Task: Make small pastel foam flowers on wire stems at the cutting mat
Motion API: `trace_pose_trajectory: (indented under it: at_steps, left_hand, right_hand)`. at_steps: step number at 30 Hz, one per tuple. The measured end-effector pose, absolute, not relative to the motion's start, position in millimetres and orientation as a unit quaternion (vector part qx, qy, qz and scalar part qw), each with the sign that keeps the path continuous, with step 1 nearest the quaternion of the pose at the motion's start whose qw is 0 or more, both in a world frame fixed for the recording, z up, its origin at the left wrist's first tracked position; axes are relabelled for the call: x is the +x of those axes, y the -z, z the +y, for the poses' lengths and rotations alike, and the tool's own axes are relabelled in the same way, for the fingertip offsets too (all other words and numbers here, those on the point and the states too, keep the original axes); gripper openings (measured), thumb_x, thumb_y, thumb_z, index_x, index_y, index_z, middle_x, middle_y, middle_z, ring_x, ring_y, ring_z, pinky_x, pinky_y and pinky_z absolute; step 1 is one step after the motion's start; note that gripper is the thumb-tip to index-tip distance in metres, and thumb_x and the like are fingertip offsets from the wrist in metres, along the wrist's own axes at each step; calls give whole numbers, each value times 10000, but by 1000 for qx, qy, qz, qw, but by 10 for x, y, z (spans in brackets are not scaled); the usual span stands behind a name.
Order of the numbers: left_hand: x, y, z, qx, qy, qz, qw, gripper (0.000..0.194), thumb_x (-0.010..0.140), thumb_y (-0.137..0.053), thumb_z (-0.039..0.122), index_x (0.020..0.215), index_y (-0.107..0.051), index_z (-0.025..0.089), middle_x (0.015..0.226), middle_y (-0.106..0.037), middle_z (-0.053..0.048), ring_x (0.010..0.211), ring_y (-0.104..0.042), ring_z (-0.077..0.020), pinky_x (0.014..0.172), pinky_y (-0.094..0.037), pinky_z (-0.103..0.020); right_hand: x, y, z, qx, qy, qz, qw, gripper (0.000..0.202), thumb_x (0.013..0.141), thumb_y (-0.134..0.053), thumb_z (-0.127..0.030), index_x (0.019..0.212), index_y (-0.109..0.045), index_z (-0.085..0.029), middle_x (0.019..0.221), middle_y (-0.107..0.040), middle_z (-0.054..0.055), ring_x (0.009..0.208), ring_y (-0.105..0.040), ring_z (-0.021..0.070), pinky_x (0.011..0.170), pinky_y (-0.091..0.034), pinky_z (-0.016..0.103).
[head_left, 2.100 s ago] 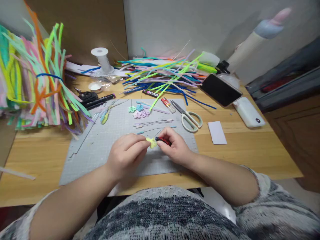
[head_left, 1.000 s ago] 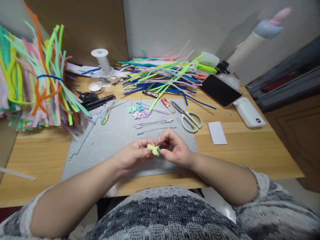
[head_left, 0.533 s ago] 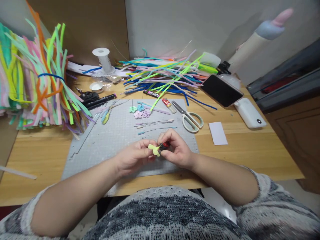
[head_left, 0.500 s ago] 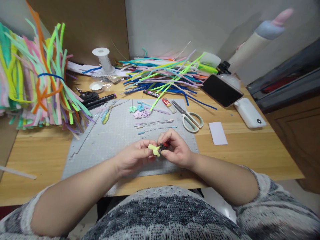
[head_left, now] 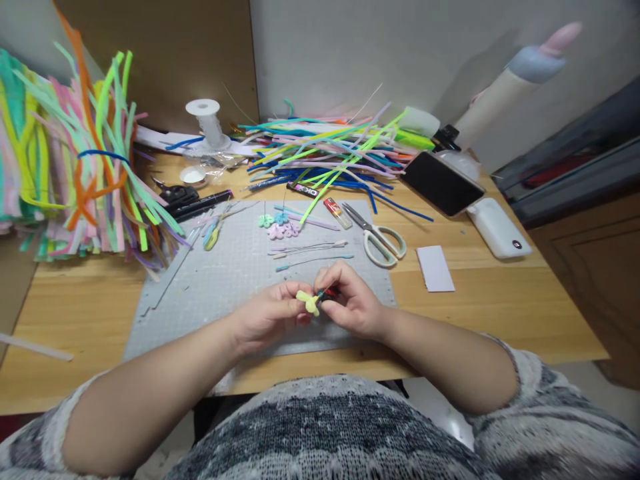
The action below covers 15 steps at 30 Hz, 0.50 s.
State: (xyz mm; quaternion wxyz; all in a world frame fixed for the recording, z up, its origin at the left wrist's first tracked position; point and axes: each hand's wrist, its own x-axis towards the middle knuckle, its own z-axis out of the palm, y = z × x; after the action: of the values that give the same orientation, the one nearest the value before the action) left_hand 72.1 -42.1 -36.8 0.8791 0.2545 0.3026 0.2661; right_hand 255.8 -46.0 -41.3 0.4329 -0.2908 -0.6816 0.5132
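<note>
My left hand (head_left: 280, 310) pinches a small yellow pipe-cleaner flower (head_left: 308, 302) between thumb and fingers, its petals facing left. Close against it, my right hand (head_left: 350, 300) is closed around a small black and red lighter (head_left: 330, 294), mostly hidden by the fingers. A bluish spot shows at the lighter's tip, beside the base of the flower. Beyond the hands, several thin wire stems (head_left: 315, 260) with fuzzy ends lie on the grey cutting mat (head_left: 200, 313). Finished mint, blue and lilac flowers (head_left: 280, 227) sit farther back.
Scissors (head_left: 377, 240) lie at the mat's right edge, near a red lead case (head_left: 337, 213). A phone (head_left: 443, 183), a white power bank (head_left: 500, 227) and a white card (head_left: 436, 269) are to the right. Pipe cleaners (head_left: 330, 150) pile at the back; a tied bundle (head_left: 100, 173) stands left.
A bluish spot now shows at the lighter's tip, where none was visible before. Both hands stay almost in place with the flower and lighter.
</note>
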Motion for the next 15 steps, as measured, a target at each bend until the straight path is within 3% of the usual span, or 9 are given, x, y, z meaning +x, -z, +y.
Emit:
trace_pose_trajectory:
  at_steps: [9, 12, 15]
  left_hand:
    - [586, 239, -249, 302, -336, 326, 830, 294, 586, -832, 320, 730, -616, 181, 710, -583, 6, 600, -490, -93, 585, -370, -240]
    - [369, 177, 24, 360, -465, 415, 694, 271, 588, -799, 241, 767, -600, 195, 738, -615, 0, 616, -520, -101, 607, -416, -246]
    - [164, 184, 273, 453, -568, 526, 442, 203, 663, -717, 290, 796, -593, 200, 707, -615, 11, 592, -512, -104, 617, -435, -251]
  right_hand:
    - [2601, 443, -425, -374, -522, -631, 436, 216, 839, -575, -387, 891, -427, -238, 781, -461, -11, 685, -430, 138, 635, -380, 301]
    - [2605, 464, -394, -423, -509, -590, 462, 199, 843, -574, -379, 893, -446, -236, 789, -451, -15, 708, -427, 139, 670, -374, 302]
    - [2598, 481, -377, -440, -505, -577, 467, 194, 838, -585, -372, 886, -459, -233, 792, -446, -19, 713, -425, 137, 681, -370, 297]
